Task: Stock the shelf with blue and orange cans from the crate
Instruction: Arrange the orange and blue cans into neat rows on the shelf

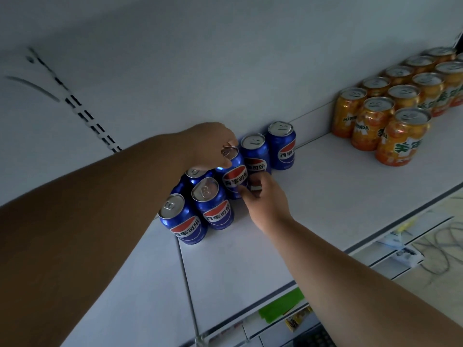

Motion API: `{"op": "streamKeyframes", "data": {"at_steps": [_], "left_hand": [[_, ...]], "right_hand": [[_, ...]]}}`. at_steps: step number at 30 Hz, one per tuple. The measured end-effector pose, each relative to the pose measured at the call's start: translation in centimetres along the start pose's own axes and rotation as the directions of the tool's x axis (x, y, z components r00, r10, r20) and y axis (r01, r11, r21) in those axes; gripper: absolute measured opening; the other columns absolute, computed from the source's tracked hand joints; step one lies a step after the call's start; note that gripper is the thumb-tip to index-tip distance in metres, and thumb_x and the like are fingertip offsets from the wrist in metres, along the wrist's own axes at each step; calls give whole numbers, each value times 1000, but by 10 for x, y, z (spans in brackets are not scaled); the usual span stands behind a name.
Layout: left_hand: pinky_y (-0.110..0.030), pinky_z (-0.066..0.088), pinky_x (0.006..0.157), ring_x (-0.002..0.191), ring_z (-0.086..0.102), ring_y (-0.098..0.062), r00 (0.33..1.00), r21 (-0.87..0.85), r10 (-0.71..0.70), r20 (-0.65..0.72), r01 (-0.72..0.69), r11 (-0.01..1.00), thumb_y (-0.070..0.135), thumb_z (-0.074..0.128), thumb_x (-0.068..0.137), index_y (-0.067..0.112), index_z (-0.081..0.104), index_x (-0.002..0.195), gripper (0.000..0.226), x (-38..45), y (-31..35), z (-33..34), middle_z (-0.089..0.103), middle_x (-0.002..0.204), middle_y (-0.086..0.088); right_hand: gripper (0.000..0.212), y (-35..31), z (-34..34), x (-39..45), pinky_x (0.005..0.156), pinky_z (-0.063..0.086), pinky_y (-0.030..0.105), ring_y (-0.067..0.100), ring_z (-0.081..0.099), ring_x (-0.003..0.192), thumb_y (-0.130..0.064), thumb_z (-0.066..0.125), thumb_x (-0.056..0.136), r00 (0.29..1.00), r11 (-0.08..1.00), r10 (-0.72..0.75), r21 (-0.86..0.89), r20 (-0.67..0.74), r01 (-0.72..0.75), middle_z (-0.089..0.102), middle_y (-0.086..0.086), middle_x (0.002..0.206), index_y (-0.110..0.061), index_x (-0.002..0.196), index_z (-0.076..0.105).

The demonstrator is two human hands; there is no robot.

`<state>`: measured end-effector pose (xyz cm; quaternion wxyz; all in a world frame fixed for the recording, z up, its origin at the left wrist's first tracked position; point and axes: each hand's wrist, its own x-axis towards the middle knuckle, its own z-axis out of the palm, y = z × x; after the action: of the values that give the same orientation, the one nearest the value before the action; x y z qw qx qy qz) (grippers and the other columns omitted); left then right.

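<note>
Several blue cans stand in a cluster on the white shelf (325, 186), near its back wall. My left hand (210, 144) reaches over them and grips the top rim of one blue can (234, 180) in the middle of the cluster. My right hand (263, 196) touches the lower side of that same can with thumb and fingertips. Two more blue cans (281, 146) stand to its right, others (213, 209) in front on the left. Several orange cans (398, 136) stand in rows at the shelf's right end.
Bare shelf surface lies between the blue and orange groups and in front of them. Below the shelf edge show a green tag (280, 306), lower shelves and cables on the floor (441, 246). A slotted upright (87, 116) runs up the back wall.
</note>
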<state>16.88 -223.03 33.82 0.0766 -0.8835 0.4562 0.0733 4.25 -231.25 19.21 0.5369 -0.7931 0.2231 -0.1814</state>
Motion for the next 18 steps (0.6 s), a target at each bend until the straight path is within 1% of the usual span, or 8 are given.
{"op": "streamKeyframes", "data": {"at_steps": [2, 5, 8, 10, 12, 14, 16, 18], "left_hand": [[-30, 40, 90, 115, 52, -24, 1000, -5, 7, -7, -7, 1000, 32, 72, 87, 21, 56, 136, 53, 2, -2, 3, 54, 128, -5], [-34, 43, 89, 111, 53, -26, 1000, -2, 14, -27, -14, 1000, 28, 75, 85, 19, 61, 127, 45, 5, -4, 9, 53, 119, -4], [-36, 44, 89, 110, 53, -26, 999, 28, 20, -47, -19, 999, 27, 76, 84, 18, 62, 122, 41, 7, -4, 15, 52, 113, -3], [-40, 46, 92, 111, 53, -27, 998, 68, 20, -59, -16, 998, 28, 75, 85, 18, 61, 125, 44, 7, -4, 18, 54, 116, -4], [-43, 47, 92, 109, 53, -26, 998, 115, 26, -65, -19, 993, 28, 74, 85, 17, 64, 121, 39, 7, -3, 21, 56, 115, -5], [-44, 49, 89, 104, 53, -25, 996, 144, 35, -78, -24, 989, 27, 72, 86, 14, 67, 111, 29, 7, -1, 23, 56, 107, -4], [-41, 48, 85, 99, 52, -23, 996, 167, 42, -72, -30, 986, 25, 69, 88, 11, 66, 105, 23, 7, 3, 22, 53, 104, -5], [-36, 46, 80, 94, 49, -21, 998, 214, 41, -40, -31, 976, 22, 66, 89, 9, 63, 95, 15, 7, 9, 19, 52, 105, -7]], "right_hand": [[20, 1, 1, 2, 58, 33, 9, 6, 55, 82, -29, 64, 93, 1000, 999, 27, 18, 2, -27, 58, -12, 93, -18, 109, 60], [12, 1, 2, 5, 60, 38, 12, 10, 57, 81, -22, 56, 96, 998, 998, 52, 32, 25, -53, 60, -9, 89, -18, 105, 63], [11, -2, 3, 8, 63, 41, 17, 8, 55, 73, -17, 52, 95, 996, 996, 69, 55, 56, -73, 62, -9, 81, -18, 93, 63], [15, -2, 5, 9, 62, 44, 24, 17, 59, 76, -15, 51, 93, 996, 998, 54, 32, 76, -56, 67, -3, 82, -13, 92, 66], [18, -1, 7, 9, 64, 46, 27, 22, 61, 80, -13, 49, 92, 995, 998, 51, 16, 91, -53, 69, 1, 87, -13, 95, 68], [20, 0, 6, 10, 64, 45, 24, 18, 59, 79, -13, 48, 93, 993, 999, 51, 6, 107, -52, 68, -1, 89, -14, 97, 68], [18, 1, 3, 12, 60, 40, 20, 11, 55, 73, -13, 47, 94, 990, 999, 38, -33, 137, -34, 63, -6, 82, -17, 92, 65], [17, 3, 0, 13, 58, 39, 26, 11, 53, 67, -14, 48, 94, 989, 997, 34, -69, 143, -24, 60, -5, 74, -16, 83, 60]]}}
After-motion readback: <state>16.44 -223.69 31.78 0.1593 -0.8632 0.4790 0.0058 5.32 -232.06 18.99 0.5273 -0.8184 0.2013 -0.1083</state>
